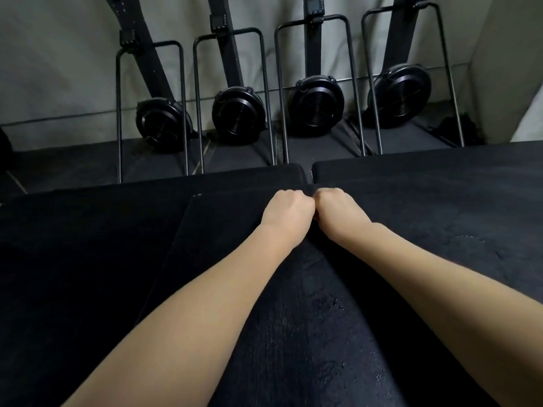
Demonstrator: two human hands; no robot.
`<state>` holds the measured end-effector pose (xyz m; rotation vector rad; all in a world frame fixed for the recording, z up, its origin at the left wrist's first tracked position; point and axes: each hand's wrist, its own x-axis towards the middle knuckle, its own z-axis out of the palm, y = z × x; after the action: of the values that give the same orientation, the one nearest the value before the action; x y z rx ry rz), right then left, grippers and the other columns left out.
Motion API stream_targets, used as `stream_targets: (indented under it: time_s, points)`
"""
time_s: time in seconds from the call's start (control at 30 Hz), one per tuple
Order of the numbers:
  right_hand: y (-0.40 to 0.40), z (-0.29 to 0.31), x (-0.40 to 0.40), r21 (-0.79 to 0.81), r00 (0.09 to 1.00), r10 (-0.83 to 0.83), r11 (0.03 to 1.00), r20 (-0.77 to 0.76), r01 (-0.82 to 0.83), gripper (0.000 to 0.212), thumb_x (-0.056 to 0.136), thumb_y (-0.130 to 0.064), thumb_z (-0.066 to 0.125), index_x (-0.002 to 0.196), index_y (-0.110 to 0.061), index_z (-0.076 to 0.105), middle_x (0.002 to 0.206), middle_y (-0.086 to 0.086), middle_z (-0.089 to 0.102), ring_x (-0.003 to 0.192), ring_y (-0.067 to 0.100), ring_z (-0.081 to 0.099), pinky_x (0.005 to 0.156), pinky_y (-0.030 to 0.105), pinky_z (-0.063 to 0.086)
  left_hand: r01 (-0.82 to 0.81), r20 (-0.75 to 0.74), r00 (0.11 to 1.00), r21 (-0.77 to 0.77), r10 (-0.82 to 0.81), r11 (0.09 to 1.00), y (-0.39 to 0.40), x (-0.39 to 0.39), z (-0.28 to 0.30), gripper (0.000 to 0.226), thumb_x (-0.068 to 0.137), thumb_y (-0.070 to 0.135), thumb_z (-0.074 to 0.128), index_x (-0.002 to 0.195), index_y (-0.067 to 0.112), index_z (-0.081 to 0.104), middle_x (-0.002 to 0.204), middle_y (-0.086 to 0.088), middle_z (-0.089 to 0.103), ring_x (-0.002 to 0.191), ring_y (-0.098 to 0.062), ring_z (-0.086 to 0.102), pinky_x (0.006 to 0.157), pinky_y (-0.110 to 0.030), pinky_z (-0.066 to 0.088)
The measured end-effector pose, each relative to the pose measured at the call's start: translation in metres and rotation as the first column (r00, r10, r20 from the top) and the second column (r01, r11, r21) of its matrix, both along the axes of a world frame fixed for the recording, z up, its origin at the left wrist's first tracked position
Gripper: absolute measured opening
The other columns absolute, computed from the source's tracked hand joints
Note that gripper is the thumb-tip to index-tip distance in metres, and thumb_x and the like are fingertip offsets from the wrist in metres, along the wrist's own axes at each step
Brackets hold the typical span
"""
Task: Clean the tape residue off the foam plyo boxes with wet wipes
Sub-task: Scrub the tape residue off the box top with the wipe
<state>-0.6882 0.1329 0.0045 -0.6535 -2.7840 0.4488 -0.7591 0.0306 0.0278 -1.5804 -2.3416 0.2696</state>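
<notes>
Grip: the left hand (286,211) and the right hand (338,211) meet knuckle to knuckle, fingers curled under; whether they pinch anything between them cannot be told, and no wipe shows.
Where the grip sits: at the far edge of the nearest foam plyo box (293,304), close to the point where the boxes meet.
Task's thing: the nearest box runs back from the grip toward the person; a second box (73,245) lies to the left of the grip and a third box (455,201) to the right, with a narrow gap just beyond the hands.
Done so far: I judge little can be called finished, since the dark tops show no clear cleaned patch.
Left to do: pale, rough flecks (332,306) mark the nearest box behind the grip, and more scuffed marks (470,239) lie on the box to the right; these look like residue still to be wiped.
Surface: black, matte, slightly textured covering, soft-cornered.
Room: beyond the grip, four black fan-wheel machines (316,107) stand in tubular frames against a pale wall (73,69), on a dark floor (58,168).
</notes>
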Motion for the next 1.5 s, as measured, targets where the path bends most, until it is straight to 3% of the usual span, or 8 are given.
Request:
stream_targets:
  time_s: [0.23, 0.33, 0.5, 0.63, 0.87, 1.1, 1.3, 1.5]
  points:
    - [0.017, -0.009, -0.012, -0.079, 1.0, -0.014, 0.997, -0.018, 0.013, 0.024, 0.092, -0.024, 0.062, 0.075, -0.007, 0.064, 0.072, 0.003, 0.045, 0.069, 0.027, 0.047, 0.052, 0.03, 0.027, -0.17, 0.148, 0.977, 0.127, 0.151, 0.977, 0.001, -0.007, -0.004, 0.02, 0.09, 0.003, 0.054, 0.103, 0.013, 0.066, 0.1, -0.009, 0.066, 0.09, -0.028, 0.061, 0.066, -0.032, 0.037]
    - [0.012, -0.013, 0.004, -0.112, 0.999, 0.038, 0.993, -0.023, -0.04, 0.032, 0.092, -0.04, 0.067, 0.09, -0.009, 0.075, 0.082, 0.005, 0.061, 0.074, 0.026, 0.056, 0.06, 0.032, 0.041, -0.191, 0.217, 0.962, 0.109, 0.164, 0.975, -0.013, 0.008, -0.001, 0.019, 0.089, 0.003, 0.054, 0.1, 0.011, 0.066, 0.092, -0.009, 0.062, 0.084, -0.027, 0.057, 0.066, -0.032, 0.038]
    - [-0.013, -0.017, 0.055, -0.122, 0.996, 0.079, 0.989, -0.045, -0.084, 0.037, 0.09, -0.044, 0.069, 0.086, -0.008, 0.074, 0.086, 0.004, 0.066, 0.078, 0.025, 0.063, 0.069, 0.039, 0.053, -0.096, 0.204, 0.976, 0.071, 0.08, 0.993, -0.049, 0.053, 0.006, 0.014, 0.088, 0.001, 0.049, 0.083, 0.014, 0.05, 0.082, -0.006, 0.05, 0.078, -0.022, 0.047, 0.066, -0.031, 0.036]
    - [-0.035, -0.023, 0.098, -0.011, 0.978, 0.197, 0.98, -0.066, -0.198, 0.026, 0.095, -0.036, 0.065, 0.087, -0.012, 0.076, 0.086, 0.004, 0.061, 0.075, 0.024, 0.06, 0.065, 0.038, 0.052, 0.006, 0.151, 0.988, 0.022, -0.009, 1.0, -0.075, 0.077, -0.005, 0.033, 0.086, 0.002, 0.047, 0.104, 0.022, 0.066, 0.066, 0.004, 0.037, 0.073, -0.02, 0.047, 0.061, -0.031, 0.031]
    - [-0.029, -0.013, 0.076, 0.02, 0.982, 0.184, 0.983, -0.034, -0.183, 0.064, 0.083, -0.056, 0.03, 0.087, -0.007, 0.072, 0.088, 0.006, 0.06, 0.08, 0.025, 0.059, 0.067, 0.037, 0.05, -0.022, 0.096, 0.995, 0.013, 0.021, 1.0, -0.054, 0.067, 0.014, 0.015, 0.093, 0.002, 0.049, 0.095, 0.01, 0.061, 0.101, -0.011, 0.063, 0.096, -0.029, 0.061, 0.07, -0.032, 0.038]
    - [-0.013, -0.018, 0.055, 0.085, 0.977, 0.204, 0.976, -0.055, -0.199, 0.016, 0.093, -0.012, 0.063, 0.083, -0.007, 0.074, 0.086, 0.012, 0.061, 0.075, 0.033, 0.06, 0.064, 0.041, 0.052, -0.072, 0.211, 0.975, 0.016, 0.067, 0.997, -0.035, 0.033, 0.001, 0.016, 0.088, 0.004, 0.049, 0.08, 0.018, 0.048, 0.077, -0.003, 0.044, 0.082, -0.025, 0.055, 0.065, -0.033, 0.036]
    - [-0.052, -0.013, 0.099, 0.043, 0.976, 0.216, 0.976, -0.022, -0.215, 0.028, 0.101, -0.03, 0.057, 0.093, -0.01, 0.075, 0.09, 0.011, 0.06, 0.078, 0.03, 0.059, 0.069, 0.039, 0.051, -0.091, 0.2, 0.976, -0.012, 0.091, 0.996, -0.073, 0.081, 0.0, 0.027, 0.089, 0.001, 0.049, 0.069, 0.015, 0.036, 0.078, -0.003, 0.046, 0.086, -0.024, 0.058, 0.066, -0.031, 0.037]
    - [-0.113, -0.013, 0.187, -0.004, 0.979, 0.201, 0.979, -0.031, -0.202, 0.026, 0.098, -0.028, 0.06, 0.088, -0.009, 0.075, 0.09, 0.008, 0.06, 0.077, 0.028, 0.06, 0.067, 0.041, 0.053, -0.13, 0.27, 0.955, 0.016, 0.121, 0.991, -0.142, 0.175, 0.009, 0.015, 0.089, 0.0, 0.048, 0.086, 0.011, 0.058, 0.093, -0.007, 0.063, 0.092, -0.025, 0.059, 0.073, -0.031, 0.041]
